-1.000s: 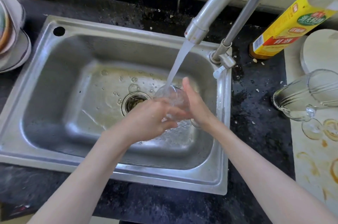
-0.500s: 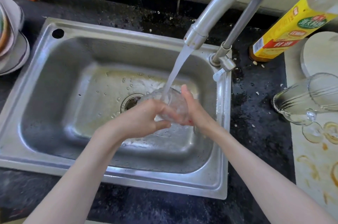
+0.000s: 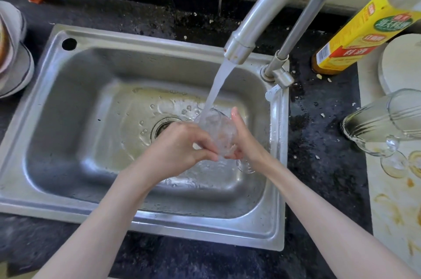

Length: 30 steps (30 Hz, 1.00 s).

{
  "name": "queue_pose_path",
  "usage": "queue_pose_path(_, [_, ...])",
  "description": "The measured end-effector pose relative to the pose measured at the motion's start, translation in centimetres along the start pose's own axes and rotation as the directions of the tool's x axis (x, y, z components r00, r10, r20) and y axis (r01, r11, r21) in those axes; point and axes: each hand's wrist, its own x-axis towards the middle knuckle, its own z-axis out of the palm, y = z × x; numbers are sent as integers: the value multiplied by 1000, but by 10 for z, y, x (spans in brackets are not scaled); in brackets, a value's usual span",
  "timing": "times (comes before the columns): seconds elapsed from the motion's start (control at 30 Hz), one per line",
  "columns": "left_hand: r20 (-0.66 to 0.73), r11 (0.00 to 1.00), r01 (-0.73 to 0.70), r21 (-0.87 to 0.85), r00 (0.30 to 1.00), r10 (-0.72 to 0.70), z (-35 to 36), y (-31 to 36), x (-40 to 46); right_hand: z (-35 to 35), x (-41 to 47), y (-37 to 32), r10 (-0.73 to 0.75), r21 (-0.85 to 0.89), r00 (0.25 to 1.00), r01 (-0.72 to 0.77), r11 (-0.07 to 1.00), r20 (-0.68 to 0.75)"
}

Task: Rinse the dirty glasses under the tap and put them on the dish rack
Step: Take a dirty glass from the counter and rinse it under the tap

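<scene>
Glass under tap stream | left hand grips it | right hand cups it

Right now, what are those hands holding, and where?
Both hands, left and right, hold a stemmed glass by its bowl, under the tap's stream.

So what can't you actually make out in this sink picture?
All in the head view:
- Dish rack: none in view.
- Glass being rinsed: its lower bowl is hidden by the left hand and right hand; whether it is clean, I cannot tell.
- Yellow-labelled bottle: top cut off by the frame's edge.
- Second glass lying on the counter: partly cut off at the right edge.
</scene>
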Motion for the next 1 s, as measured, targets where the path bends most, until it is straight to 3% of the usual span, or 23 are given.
queue_pose_path(0.17, [-300, 999, 47, -15, 953, -49, 3, 8, 4, 11, -5, 7, -211, -177, 964, 182, 967, -161])
queue_pose_path(0.2, [-257, 999, 41, 11, 966, -37, 2, 7, 5, 13, -5, 7, -212, -154, 960, 185, 971, -185])
queue_pose_path(0.27, [0, 990, 8, 144, 1000, -8, -3, 7, 6, 12, -2, 6, -111, 16, 980, 115, 993, -165])
queue_pose_path(0.33, [234, 984, -8, 179, 972, -35, -8, 10, 6, 7, -3, -1, -23, 126, 999, 28, 992, -43])
queue_pose_path(0.37, [258, 987, -10, 158, 966, -31, -9, 8, 6, 4, -1, 0, -13, 122, 1000, 12, 992, 9])
queue_pose_path(0.47, [36, 995, 80, 57, 996, -82, -5, 7, 5, 7, -4, 4, -36, 65, 999, 34, 997, 21])
queue_pose_path(0.53, [-127, 985, 170, -33, 977, -173, -1, 5, 5, 12, -6, 13, -111, 0, 993, 111, 994, -45])
queue_pose_path(0.6, [-162, 984, 164, -77, 971, -174, 1, 3, 4, 13, -9, 18, -162, -25, 981, 160, 987, -104])
queue_pose_path(0.7, [94, 999, 37, -34, 995, -34, -4, 2, 2, 11, -4, 17, -116, 30, 991, 119, 992, -71])
queue_pose_path(0.8, [324, 990, -53, 129, 946, 8, 1, -4, -4, 11, 1, 10, -22, 2, 999, 21, 1000, 29])
queue_pose_path(0.83, [307, 987, -42, 156, 952, -8, 5, -6, -6, 9, 1, 12, -21, -2, 999, 21, 1000, 51])
queue_pose_path(0.9, [126, 996, 64, 67, 989, -72, 8, -4, -9, 7, 0, 10, -12, -58, 1000, 12, 998, 1])
queue_pose_path(1.0, [-125, 976, 201, -81, 970, -210, 10, 0, -6, 9, -10, 5, -51, 0, 999, 51, 999, -1])
